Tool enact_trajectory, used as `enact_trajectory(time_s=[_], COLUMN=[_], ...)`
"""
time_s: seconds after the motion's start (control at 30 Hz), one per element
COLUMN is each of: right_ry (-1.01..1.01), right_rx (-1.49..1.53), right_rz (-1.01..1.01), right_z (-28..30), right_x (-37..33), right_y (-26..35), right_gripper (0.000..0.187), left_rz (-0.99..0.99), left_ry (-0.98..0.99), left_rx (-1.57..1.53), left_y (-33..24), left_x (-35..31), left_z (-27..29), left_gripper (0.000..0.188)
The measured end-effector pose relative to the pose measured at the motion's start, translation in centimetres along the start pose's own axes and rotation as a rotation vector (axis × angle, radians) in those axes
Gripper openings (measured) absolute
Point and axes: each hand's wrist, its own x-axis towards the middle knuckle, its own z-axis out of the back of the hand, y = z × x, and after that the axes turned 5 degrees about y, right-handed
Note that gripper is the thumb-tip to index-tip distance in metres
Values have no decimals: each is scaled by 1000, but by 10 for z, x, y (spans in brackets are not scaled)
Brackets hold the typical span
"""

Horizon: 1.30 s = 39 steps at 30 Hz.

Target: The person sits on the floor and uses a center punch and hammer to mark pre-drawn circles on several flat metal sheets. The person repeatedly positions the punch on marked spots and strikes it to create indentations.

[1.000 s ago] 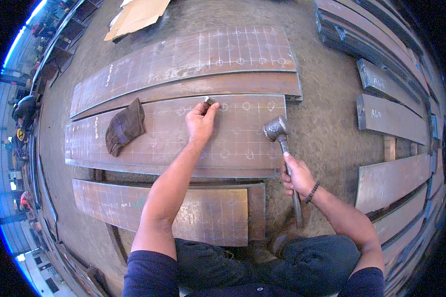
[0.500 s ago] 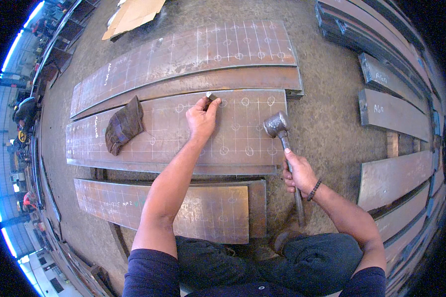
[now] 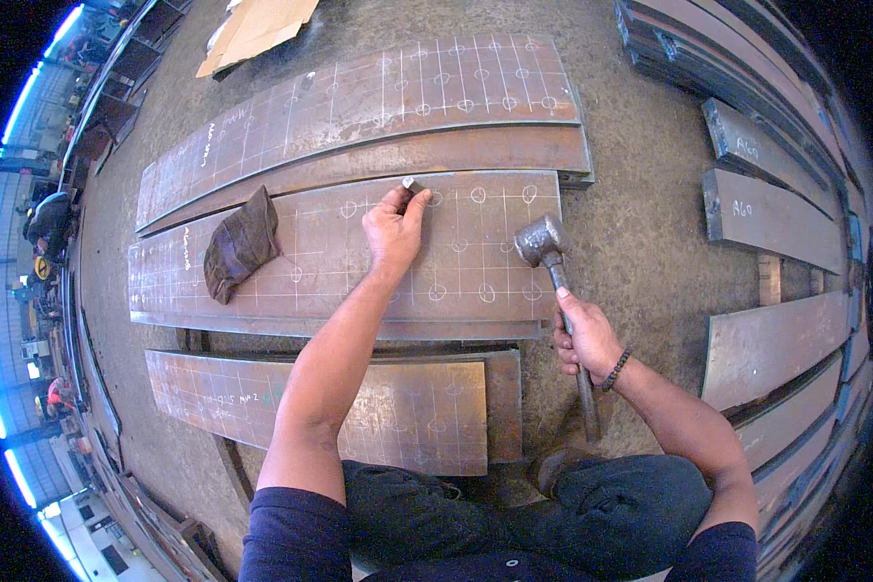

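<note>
My left hand (image 3: 394, 231) pinches a short metal punch (image 3: 410, 184) between thumb and fingers. It stands over the far edge of the middle steel plate (image 3: 462, 231); the fingers hide its lower end. White chalk lines and circles mark that plate. My right hand (image 3: 589, 338) is wrapped round the handle of a metal hammer (image 3: 540, 241). The hammer's thick head hangs near the plate's right end, apart from the punch. Left of my left hand, a crumpled dark brown cloth or leather piece (image 3: 242, 246) lies on the plate.
Another chalk-gridded plate (image 3: 359, 97) lies beyond, and a shorter plate (image 3: 427, 417) lies nearer my knees. Stacked steel bars and plates (image 3: 776, 349) line the right side. Flattened cardboard (image 3: 260, 34) is on the concrete floor at the far left. Other people are at the distant left.
The view has shifted very slightly. Both hands keep their grips, with the punch and the hammer in nearly the same places.
</note>
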Motion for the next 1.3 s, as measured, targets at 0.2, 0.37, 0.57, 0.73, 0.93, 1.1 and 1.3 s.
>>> enact_trajectory(time_s=[0.2,0.37,0.57,0.73,0.93,1.1,1.3], right_ry=[3,-21,-32,-209,-143,-139,-192], right_rx=[-8,-11,-92,-610,-750,-722,-937], right_rz=[-3,-19,87,476,1033,1249,606], right_z=[1,-1,2,-16,-57,-76,-65], right_x=[1,0,6,12,-15,8,60], right_y=[-1,1,-10,-2,71,95,75], right_gripper=[50,49,49,54,43,37,50], left_rz=[-5,-29,-94,-346,-502,-490,-446], left_ry=[-15,-14,7,-57,-10,2,-22], left_rx=[43,51,72,216,284,281,252], left_y=[1,-2,3,7,12,10,5], left_x=[0,0,0,2,2,0,4], left_z=[0,1,-1,-3,0,3,1], left_gripper=[27,27,23,17,19,18,21])
